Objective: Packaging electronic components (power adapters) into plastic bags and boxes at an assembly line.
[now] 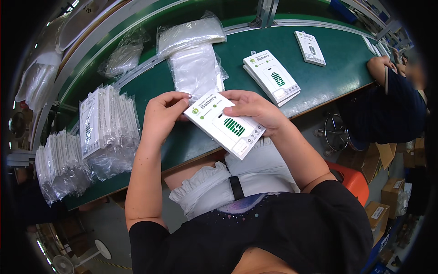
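Note:
My right hand [258, 109] grips a flat white battery box [218, 127], thumb across its printed front and fingers behind. The box is tilted, with a green battery picture facing up. At its upper left corner my left hand [166, 114] is closed in a pinch, thumb against forefinger; what lies between them is too small to make out. Just beyond the box lies a stack of clear plastic bags [196, 68], partly hidden by the box and my hands.
Battery boxes [273, 75] lie stacked on the green table [246, 40], a single box [310, 48] farther right. Bagged boxes stand in rows [109, 123] at left. More bags [123, 59] lie behind. Another person [383, 100] sits at right. An orange stool [351, 182] is behind my right arm.

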A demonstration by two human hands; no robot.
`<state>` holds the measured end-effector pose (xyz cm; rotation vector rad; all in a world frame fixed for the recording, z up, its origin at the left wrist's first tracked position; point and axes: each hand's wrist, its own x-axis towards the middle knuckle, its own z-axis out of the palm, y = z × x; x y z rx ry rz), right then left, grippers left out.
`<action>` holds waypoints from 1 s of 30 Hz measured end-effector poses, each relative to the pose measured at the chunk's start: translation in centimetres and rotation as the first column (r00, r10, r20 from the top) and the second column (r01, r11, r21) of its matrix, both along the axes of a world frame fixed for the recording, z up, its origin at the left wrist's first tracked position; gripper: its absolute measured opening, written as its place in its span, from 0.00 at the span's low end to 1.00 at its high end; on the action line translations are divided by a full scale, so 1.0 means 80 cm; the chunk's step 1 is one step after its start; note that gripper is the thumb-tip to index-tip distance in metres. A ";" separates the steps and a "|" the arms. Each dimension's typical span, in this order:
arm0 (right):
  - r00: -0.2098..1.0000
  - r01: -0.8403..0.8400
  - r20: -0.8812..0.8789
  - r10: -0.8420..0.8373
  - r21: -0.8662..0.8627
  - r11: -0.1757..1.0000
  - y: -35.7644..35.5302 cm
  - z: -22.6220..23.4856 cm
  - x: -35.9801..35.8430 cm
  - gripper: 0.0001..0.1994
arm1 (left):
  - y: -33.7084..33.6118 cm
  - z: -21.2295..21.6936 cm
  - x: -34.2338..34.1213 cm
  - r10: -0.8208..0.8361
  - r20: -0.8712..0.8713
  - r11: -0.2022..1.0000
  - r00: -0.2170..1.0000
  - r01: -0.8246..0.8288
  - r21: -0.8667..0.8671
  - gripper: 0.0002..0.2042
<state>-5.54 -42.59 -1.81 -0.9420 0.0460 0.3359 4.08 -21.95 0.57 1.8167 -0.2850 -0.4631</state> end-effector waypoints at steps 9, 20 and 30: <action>0.937 0.349 0.052 -0.345 -0.161 0.923 0.022 -0.016 -0.004 0.19 | -0.005 0.002 -0.033 -0.178 0.468 0.979 0.866 0.106 0.176 0.12; 0.934 0.345 0.172 -0.314 -0.201 0.917 0.050 -0.009 -0.035 0.08 | -0.016 -0.012 -0.077 -0.024 -0.373 0.808 0.927 -0.202 -0.553 0.15; 0.656 0.611 0.751 0.074 -0.587 0.530 0.032 0.017 -0.033 0.51 | -0.017 0.012 -0.101 -0.025 -0.254 0.776 0.967 -0.141 -0.614 0.20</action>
